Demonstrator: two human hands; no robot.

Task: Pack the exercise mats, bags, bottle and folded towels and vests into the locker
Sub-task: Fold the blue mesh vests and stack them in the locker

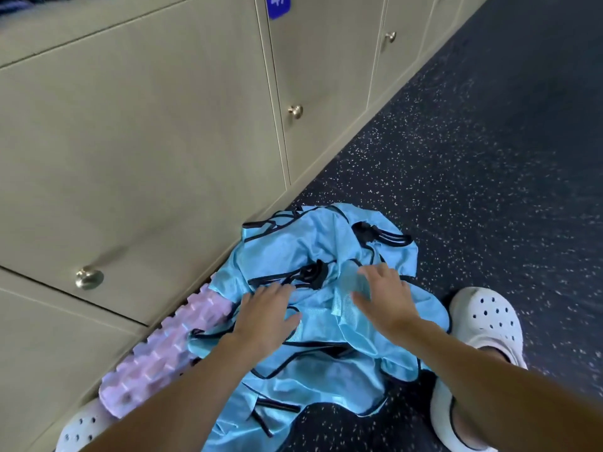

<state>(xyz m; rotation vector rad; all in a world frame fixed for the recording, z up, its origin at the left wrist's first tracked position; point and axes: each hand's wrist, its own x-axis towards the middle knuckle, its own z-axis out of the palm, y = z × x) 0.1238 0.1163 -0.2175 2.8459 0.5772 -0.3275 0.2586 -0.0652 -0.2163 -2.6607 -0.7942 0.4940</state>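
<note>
A loose heap of light blue mesh vests [293, 246] with black trim lies on the dark speckled floor in front of the lockers. My left hand [267, 309] lies over the heap's left side with fingers spread and straight. My right hand [385, 291] reaches over its middle right, fingers straight, a little blurred; whether it touches the cloth I cannot tell. A pink ridged foam roller [156, 357] lies along the locker base, with the vests draped over its upper end.
Beige locker doors [146, 132] with round metal knobs [88, 278] fill the left and top; all those in view are closed. A blue number plate [277, 4] sits at the top. My white clogs [483, 321] stand on either side of the heap.
</note>
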